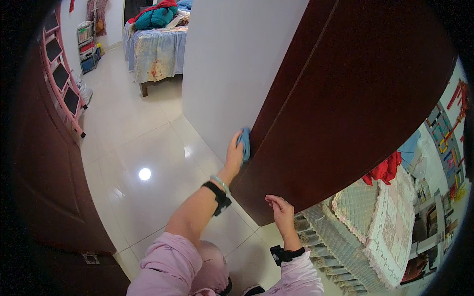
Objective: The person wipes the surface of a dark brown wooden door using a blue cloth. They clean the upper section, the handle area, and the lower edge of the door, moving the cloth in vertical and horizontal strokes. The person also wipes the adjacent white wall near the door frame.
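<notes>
My left hand [234,153] presses a folded blue cloth [244,145] against the edge of the dark brown wooden door casing [296,129], where it meets the white wall [229,70]. Its fingers wrap the cloth from the outer side. A pale green bangle [220,182] and a black wristband [218,199] circle that wrist. Lower down, my right hand [283,211] hovers in front of the casing's foot, its fingers loosely curled together and no object visible in them. It also wears a black wristband [283,255].
A brown door [55,148] stands at the left, with a pink folding stepladder [63,74] behind it. Glossy tiles [148,148] cover the floor. One bed [159,51] is at the back; another bed [389,229] with a quilted cover lies to the right. A small shelf rack [87,48] stands far left.
</notes>
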